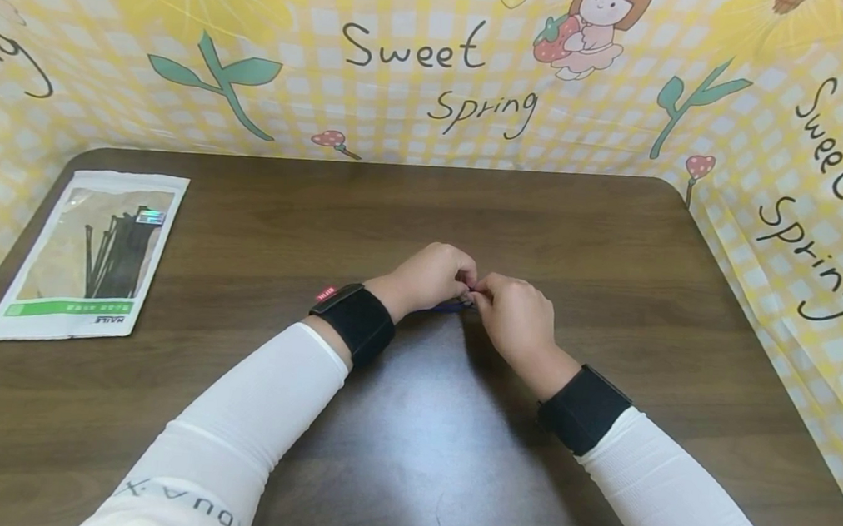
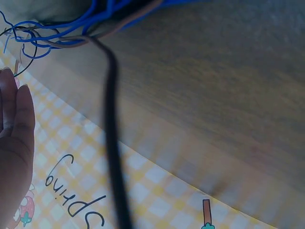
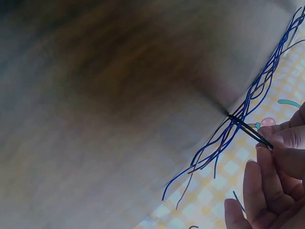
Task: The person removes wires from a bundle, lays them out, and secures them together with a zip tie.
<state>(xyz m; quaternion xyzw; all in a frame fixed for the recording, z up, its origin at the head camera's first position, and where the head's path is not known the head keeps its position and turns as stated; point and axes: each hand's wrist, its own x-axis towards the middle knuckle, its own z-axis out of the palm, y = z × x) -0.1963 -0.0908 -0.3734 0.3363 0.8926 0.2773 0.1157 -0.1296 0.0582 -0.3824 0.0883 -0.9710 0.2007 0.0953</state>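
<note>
Near the table's middle both hands meet. My right hand (image 1: 522, 318) pinches a thin black cable tie (image 3: 250, 131) looped around a loose bundle of blue and brown wires (image 3: 257, 90). Beside it my left hand (image 1: 428, 276), fingers curled, grips the tie at the same spot, fingertips right against the other hand's. Mostly hidden under the left hand, the bundle shows only as a bit of blue in the head view. In the left wrist view a blurred black strip (image 2: 112, 109) runs from the wires close past the camera, and part of a hand fills the left edge.
A white bag (image 1: 148, 272) with a see-through window and dark strips inside lies flat at the table's left. The brown table (image 1: 306, 203) has a rounded far edge. Yellow checked cloth (image 1: 403, 128) with printed flowers and lettering hangs behind and along the sides.
</note>
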